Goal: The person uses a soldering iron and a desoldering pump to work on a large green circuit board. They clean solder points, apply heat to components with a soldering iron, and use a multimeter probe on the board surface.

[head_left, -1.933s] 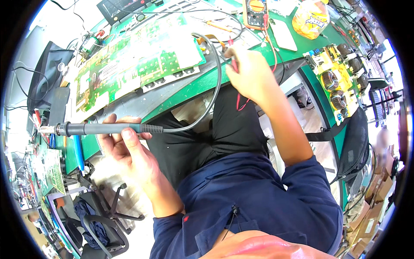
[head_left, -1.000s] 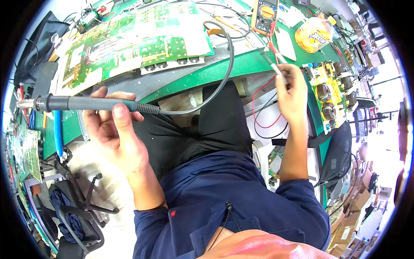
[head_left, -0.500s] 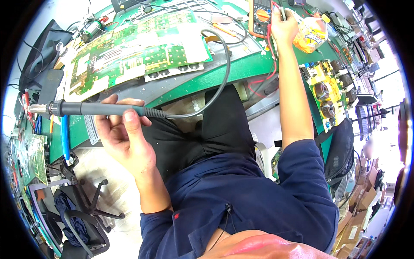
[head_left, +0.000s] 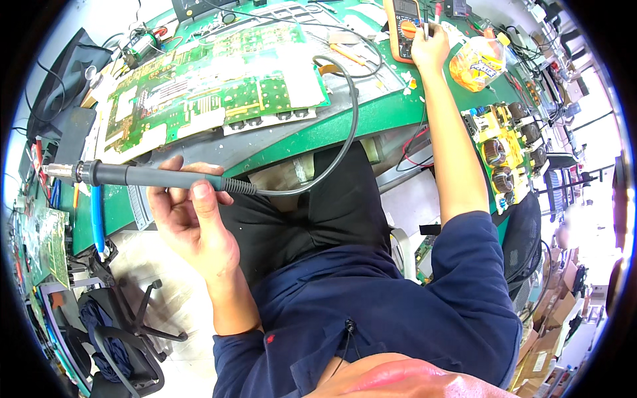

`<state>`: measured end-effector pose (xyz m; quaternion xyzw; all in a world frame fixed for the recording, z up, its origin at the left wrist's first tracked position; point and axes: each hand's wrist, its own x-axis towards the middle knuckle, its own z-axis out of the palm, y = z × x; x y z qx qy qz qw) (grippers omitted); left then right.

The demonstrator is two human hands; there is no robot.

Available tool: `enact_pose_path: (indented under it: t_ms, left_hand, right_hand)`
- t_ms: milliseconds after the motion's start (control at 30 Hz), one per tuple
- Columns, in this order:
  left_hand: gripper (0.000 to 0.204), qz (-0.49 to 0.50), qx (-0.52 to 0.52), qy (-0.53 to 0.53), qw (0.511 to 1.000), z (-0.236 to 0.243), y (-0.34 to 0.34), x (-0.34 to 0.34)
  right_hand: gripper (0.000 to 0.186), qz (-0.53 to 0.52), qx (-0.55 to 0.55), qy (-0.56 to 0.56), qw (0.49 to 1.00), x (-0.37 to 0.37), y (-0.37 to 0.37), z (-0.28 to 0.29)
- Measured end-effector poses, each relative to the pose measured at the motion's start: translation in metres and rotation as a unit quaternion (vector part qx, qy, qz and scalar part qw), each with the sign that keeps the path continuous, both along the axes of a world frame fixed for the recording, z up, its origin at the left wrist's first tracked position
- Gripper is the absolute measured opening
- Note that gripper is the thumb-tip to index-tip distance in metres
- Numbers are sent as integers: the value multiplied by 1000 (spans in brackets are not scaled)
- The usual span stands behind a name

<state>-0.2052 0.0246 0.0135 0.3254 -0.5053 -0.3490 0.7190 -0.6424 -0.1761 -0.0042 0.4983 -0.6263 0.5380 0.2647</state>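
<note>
My left hand [head_left: 196, 225] is closed round the handle of a soldering iron [head_left: 142, 176], held level above my lap. The iron's metal tip points left, and its grey cable [head_left: 352, 119] loops up toward the bench. Beyond it lies a large green circuit board [head_left: 245, 96] with pale patches. At the far right of the bench, my right hand [head_left: 431, 48] has its fingers pinched round slim test probes [head_left: 426, 28], partly hidden by the fingers. These fingertips are beside the dial of an orange-rimmed multimeter [head_left: 403, 40]; whether they touch it is unclear.
An orange drink bottle [head_left: 479, 64] stands right of my right hand. Nearer is a yellow circuit board [head_left: 501, 154] with copper coils. An orange-handled tool [head_left: 348, 54] lies on the grey mat. Behind me at left is a black swivel chair [head_left: 126, 341]; cardboard boxes [head_left: 547, 331] are at right.
My right hand has shifted slightly left and nearer, to the multimeter's dial side. The red lead that hung along my forearm now sags lower. My left hand keeps the soldering iron almost still.
</note>
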Motion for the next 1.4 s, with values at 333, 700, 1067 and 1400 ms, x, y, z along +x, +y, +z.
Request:
enact_pose_path:
  t_ms: [333,700,1067,1400]
  left_hand:
    - [41,2,2,5,1000,-5,1,-2]
    - [46,11,4,-6,1000,-5,2,-6]
    - [40,-4,-12,-22,1000,-7,1,-4]
    - [43,10,-2,-19,1000,-7,2,-5]
  right_hand:
    - [28,-8,34,83,996,-3,-13,-17]
    - [33,-20,83,32,996,-4,-15,-27]
    - [37,-43,93,19,995,9,-17,-21]
    - [45,-39,124,40,991,14,-15,-19]
